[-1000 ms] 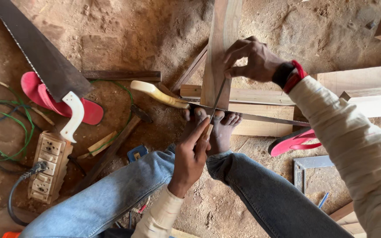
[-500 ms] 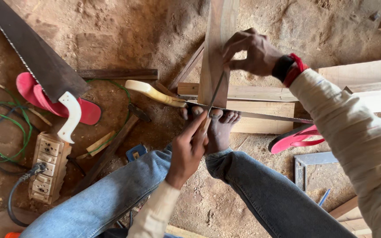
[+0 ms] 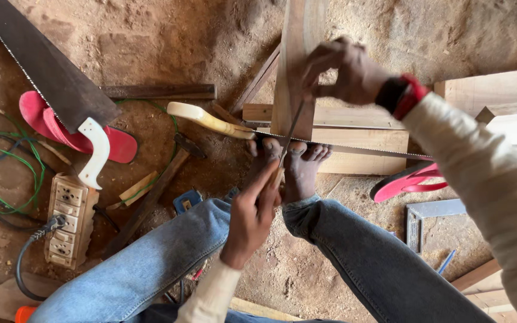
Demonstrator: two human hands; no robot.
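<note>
Your left hand (image 3: pixel 252 212) grips the near end of a thin file (image 3: pixel 288 140), fingers closed around its pale handle just in front of your bare feet (image 3: pixel 291 164). Your right hand (image 3: pixel 345 72) pinches the far end of the file, fingers curled, resting against the upright plank (image 3: pixel 297 60). The file runs at a slant between the two hands and crosses the toothed blade of a small saw (image 3: pixel 330 146), which lies flat across the base of the plank; whether the file touches the teeth cannot be told from this view. The saw's cream handle (image 3: pixel 201 118) points left of the plank. Both feet press on the blade where it meets the plank. Left of the plank, a large hand saw (image 3: pixel 43 66) with a white grip lies over a red sandal (image 3: pixel 76 134). Below that sandal sits a power strip (image 3: pixel 67 221) beside green and dark cables (image 3: pixel 7 161). A hammer (image 3: pixel 151 194) lies between the power strip and your left knee. Right of the plank, a second red sandal (image 3: pixel 408 182) rests under the saw's tip, with a metal square (image 3: pixel 426 215) just beneath it.
</note>
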